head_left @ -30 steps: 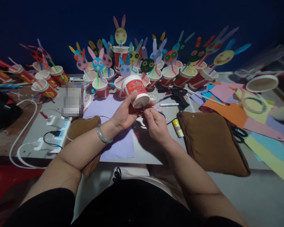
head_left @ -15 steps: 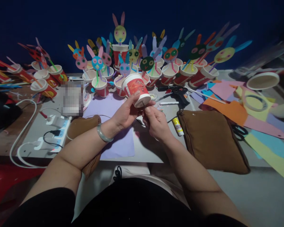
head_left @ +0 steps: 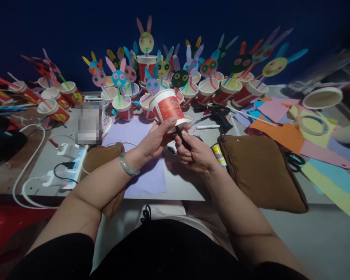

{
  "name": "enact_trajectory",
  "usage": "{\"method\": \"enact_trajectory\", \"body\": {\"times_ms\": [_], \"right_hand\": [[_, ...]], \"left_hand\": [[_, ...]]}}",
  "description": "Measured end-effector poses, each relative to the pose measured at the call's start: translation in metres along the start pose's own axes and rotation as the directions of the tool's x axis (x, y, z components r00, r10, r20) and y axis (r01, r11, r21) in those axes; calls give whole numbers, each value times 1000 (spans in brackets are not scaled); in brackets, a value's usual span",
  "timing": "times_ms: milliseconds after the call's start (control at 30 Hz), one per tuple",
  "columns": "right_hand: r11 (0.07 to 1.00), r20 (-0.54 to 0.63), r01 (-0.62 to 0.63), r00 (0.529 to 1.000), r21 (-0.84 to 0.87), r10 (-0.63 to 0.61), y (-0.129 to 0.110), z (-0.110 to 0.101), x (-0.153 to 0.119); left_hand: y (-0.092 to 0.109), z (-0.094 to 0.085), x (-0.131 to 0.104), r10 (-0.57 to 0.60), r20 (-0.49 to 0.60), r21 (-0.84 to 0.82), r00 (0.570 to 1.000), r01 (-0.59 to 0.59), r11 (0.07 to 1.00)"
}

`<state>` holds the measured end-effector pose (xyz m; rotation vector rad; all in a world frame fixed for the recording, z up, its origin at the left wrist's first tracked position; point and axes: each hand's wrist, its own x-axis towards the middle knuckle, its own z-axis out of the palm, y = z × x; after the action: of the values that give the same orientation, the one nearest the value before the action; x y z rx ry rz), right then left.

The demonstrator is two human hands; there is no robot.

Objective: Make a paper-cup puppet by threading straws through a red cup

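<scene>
Grey tabletop (head_left: 176, 182), purple paper (head_left: 151, 177), dark blue wall (head_left: 76, 27), held red cup (head_left: 167, 107)

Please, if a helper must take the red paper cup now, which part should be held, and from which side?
The red paper cup is probably best held by its sidewall near the wide white-edged end, fingers curved around, coming from the far side. That end tilts up and away; the left hand grips nearer the base, where the right hand holds a black tool.

Red printed paper cup (head_left: 167, 107) with white ends, held aloft and tilted, base low and nearest the camera. Slender black tool (head_left: 181, 136), partly hidden, slanted, upper end at the base; contact unclear.
</scene>
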<state>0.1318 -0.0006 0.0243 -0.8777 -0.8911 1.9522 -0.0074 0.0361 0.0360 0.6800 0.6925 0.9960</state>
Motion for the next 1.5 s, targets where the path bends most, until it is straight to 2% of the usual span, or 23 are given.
{"method": "enact_trajectory", "body": {"times_ms": [133, 233, 300, 333, 400, 467, 567, 633, 700, 800, 867, 900, 933, 1033, 1100, 1167, 1233, 1267, 1333, 1400, 1433, 1467, 1500], "right_hand": [[942, -118, 201, 964, -271, -239, 7, 1, 2], [742, -152, 368, 835, -560, -529, 12, -1, 4], [638, -151, 391, 766, -663, -625, 13, -2, 5], [645, -154, 386, 770, -659, -619, 13, -2, 5], [781, -158, 340, 862, -524, -482, 11, -3, 5], [930, -124, 228, 954, -289, -272, 8, -3, 5], [992, -74, 91, 993, -86, -97, 7, -2, 5], [988, -79, 102, 991, -113, -112, 8, -2, 5], [943, -117, 209, 962, -259, -246, 11, -3, 6], [713, -153, 363, 823, -600, -547, 13, -4, 7], [598, -149, 369, 752, -711, -642, 12, -5, 7], [613, -159, 364, 758, -701, -633, 10, -5, 7], [678, -175, 354, 794, -644, -582, 9, -5, 6], [927, -159, 203, 952, -315, -263, 5, -5, 5], [981, -115, 92, 987, -169, -112, 5, -4, 4], [979, -120, 97, 986, -179, -119, 6, -4, 5], [923, -156, 197, 953, -331, -259, 9, -5, 6], [855, -173, 255, 915, -451, -364, 11, -6, 7], [647, -172, 319, 798, -693, -578, 13, -9, 9], [488, -146, 302, 713, -819, -686, 13, -11, 10], [489, -149, 302, 711, -818, -687, 12, -11, 11], [553, -161, 308, 749, -774, -643, 11, -11, 11], [662, -175, 299, 817, -687, -550, 9, -11, 10]], "left_hand": [[-1, 0, 0, 3, -13, 3, 1000, -3, 1000], [-1, 1, -1, 6, -38, 11, 999, -6, 1000], [-1, 2, -1, 9, -53, 15, 999, -9, 1000], [0, 3, -1, 9, -58, 15, 998, -8, 1000], [1, 4, -1, 4, -64, 8, 998, -3, 1000], [1, 5, -1, 5, -67, -5, 998, -5, 1000], [0, 3, 0, 35, -41, -14, 999, -36, 999], [-1, 2, 0, 52, -15, -18, 999, -52, 998], [-2, 1, 0, 52, -13, -18, 999, -53, 998], [-5, -1, 1, 41, -36, -12, 999, -41, 999], [-6, -1, 1, 41, -32, -18, 999, -41, 999], [-6, -1, 2, 42, -25, -24, 999, -43, 999], [-6, -1, 2, 44, -17, -31, 999, -44, 999], [-4, 0, 1, 48, 16, -40, 999, -47, 998], [-3, -1, 2, 56, 32, -33, 998, -55, 998], [-4, -2, 3, 74, 38, -26, 996, -73, 997], [-7, -4, 5, 95, 35, -15, 995, -95, 995], [-9, -6, 6, 106, 30, -5, 994, -106, 994], [-13, -9, 9, 124, 22, 20, 992, -125, 992], [-15, -10, 11, 141, 21, 34, 990, -142, 989], [-15, -11, 11, 150, 23, 38, 988, -151, 988], [-15, -11, 11, 156, 25, 41, 987, -157, 987], [-14, -11, 11, 160, 26, 45, 987, -161, 986]]}}
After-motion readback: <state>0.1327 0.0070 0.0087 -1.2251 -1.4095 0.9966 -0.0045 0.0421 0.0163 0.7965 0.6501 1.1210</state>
